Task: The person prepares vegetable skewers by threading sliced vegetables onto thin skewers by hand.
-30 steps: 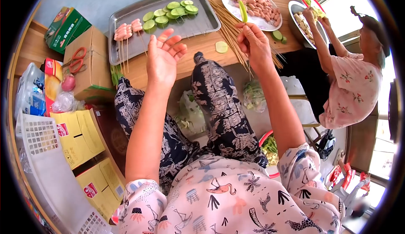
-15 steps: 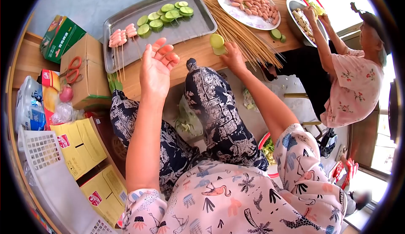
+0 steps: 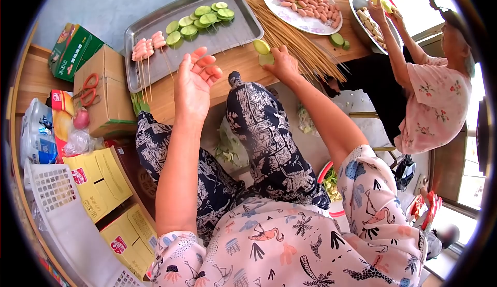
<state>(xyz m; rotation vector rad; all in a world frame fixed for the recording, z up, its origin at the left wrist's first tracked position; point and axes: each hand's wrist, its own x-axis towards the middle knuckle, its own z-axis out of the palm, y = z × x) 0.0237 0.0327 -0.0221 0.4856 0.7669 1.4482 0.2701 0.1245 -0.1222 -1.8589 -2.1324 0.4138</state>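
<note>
My left hand (image 3: pixel 195 82) is raised over the near edge of the table, palm up. Its fingers are loosely curled and apart, with nothing visible in them. At the table edge, my right hand (image 3: pixel 283 65) has its fingertips closed at two pale green zucchini slices (image 3: pixel 261 47), one above the other. Whether a stick runs through them cannot be seen. Beyond my hands is a metal tray (image 3: pixel 150 25) with skewered zucchini slices (image 3: pixel 201 18) and skewers of small pink sausages (image 3: pixel 147 48). Many bare bamboo skewers (image 3: pixel 290 36) lie beside my right hand.
A white plate (image 3: pixel 272 4) of small sausages and cut zucchini ends (image 3: pixel 336 40) are at the back right. A co-worker (image 3: pixel 429 90) sits at right, hands over a metal bowl (image 3: pixel 357 2). Boxes (image 3: pixel 106 85), scissors (image 3: pixel 89 89) and a white basket (image 3: pixel 77 219) stand left.
My right hand has shifted slightly toward the tray, and the upper zucchini slice looks more tilted. My left hand keeps nearly the same pose. The whole view has moved slightly.
</note>
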